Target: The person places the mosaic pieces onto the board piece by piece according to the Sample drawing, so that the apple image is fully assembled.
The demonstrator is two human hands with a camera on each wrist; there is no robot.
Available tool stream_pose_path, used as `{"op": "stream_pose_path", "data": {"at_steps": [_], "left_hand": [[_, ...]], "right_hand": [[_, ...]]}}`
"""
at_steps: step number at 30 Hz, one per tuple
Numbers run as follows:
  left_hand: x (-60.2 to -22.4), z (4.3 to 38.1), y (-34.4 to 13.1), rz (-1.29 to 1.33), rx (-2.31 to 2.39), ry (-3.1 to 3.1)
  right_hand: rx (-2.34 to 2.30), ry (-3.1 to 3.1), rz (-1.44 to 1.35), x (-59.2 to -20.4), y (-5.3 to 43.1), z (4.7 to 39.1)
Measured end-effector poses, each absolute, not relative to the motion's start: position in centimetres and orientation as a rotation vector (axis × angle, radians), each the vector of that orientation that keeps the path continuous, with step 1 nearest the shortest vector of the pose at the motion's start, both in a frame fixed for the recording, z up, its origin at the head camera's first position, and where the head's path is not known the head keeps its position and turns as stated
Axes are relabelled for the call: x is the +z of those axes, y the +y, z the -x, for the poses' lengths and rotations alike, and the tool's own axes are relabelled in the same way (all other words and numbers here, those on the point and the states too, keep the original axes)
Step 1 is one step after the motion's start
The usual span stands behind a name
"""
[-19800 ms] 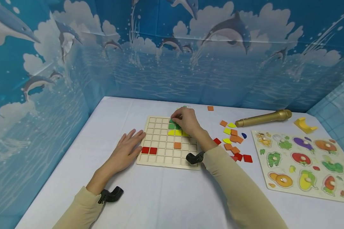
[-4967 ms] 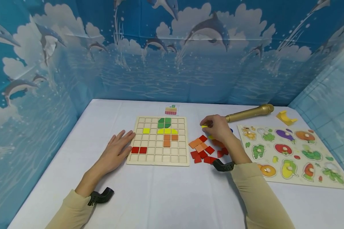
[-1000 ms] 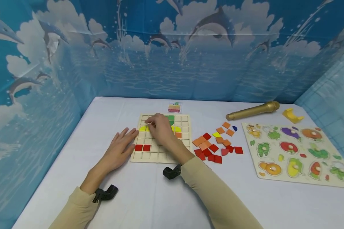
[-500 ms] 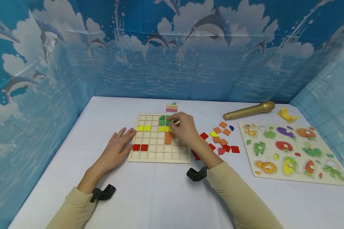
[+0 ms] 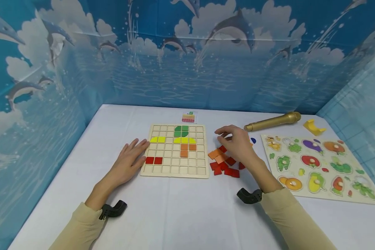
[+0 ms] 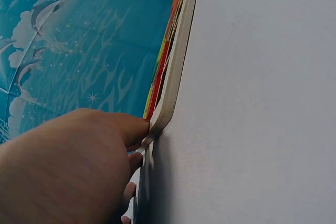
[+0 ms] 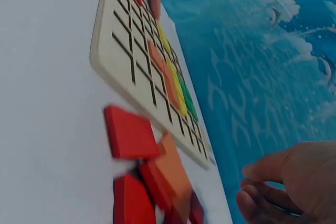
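Observation:
A square wooden grid board [image 5: 167, 166] lies on the white table with green, yellow, orange and red tiles set in some cells. My left hand [image 5: 128, 163] rests at the board's left edge, fingers spread and touching it; the left wrist view shows the thumb [image 6: 137, 128] against the board's corner. My right hand [image 5: 239, 142] hovers right of the board over loose tiles, its fingers loosely bent with nothing seen between them. Red tiles [image 5: 231, 172] and orange tiles [image 5: 217, 154] lie beneath and beside it; the hand hides others.
A small picture card [image 5: 189, 117] lies behind the board. To the right are a gold microphone [image 5: 273, 121], a yellow curved block [image 5: 314, 127] and a vegetable puzzle board [image 5: 326, 177]. A dolphin-print curtain [image 5: 175, 76] stands behind the table.
My right hand has left the board and moved right to above the loose tiles. Two yellow tiles now show at the board's left edge, beside the left hand, which has stayed put.

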State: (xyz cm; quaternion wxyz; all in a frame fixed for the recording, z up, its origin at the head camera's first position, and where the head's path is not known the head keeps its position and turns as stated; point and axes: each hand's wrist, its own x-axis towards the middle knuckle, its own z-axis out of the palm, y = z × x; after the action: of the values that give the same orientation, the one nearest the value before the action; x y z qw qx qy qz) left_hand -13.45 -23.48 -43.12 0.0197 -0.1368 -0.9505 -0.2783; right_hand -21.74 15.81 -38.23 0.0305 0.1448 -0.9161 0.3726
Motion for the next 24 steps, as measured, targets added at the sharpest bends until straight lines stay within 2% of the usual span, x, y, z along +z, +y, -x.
{"op": "stream_pose_path", "data": {"at_steps": [10,24], "left_hand": [[-43.3,13.5,-23.5,0.424,-0.866,-2.936],[-43.4,13.4,-23.5,0.447,-0.852,-2.933]], "right_hand": [[1.022,-2.886,-0.434,-39.5,20.4,21.9],[0.875,-2.995,-0.409,-39.9,20.9,21.6]]}}
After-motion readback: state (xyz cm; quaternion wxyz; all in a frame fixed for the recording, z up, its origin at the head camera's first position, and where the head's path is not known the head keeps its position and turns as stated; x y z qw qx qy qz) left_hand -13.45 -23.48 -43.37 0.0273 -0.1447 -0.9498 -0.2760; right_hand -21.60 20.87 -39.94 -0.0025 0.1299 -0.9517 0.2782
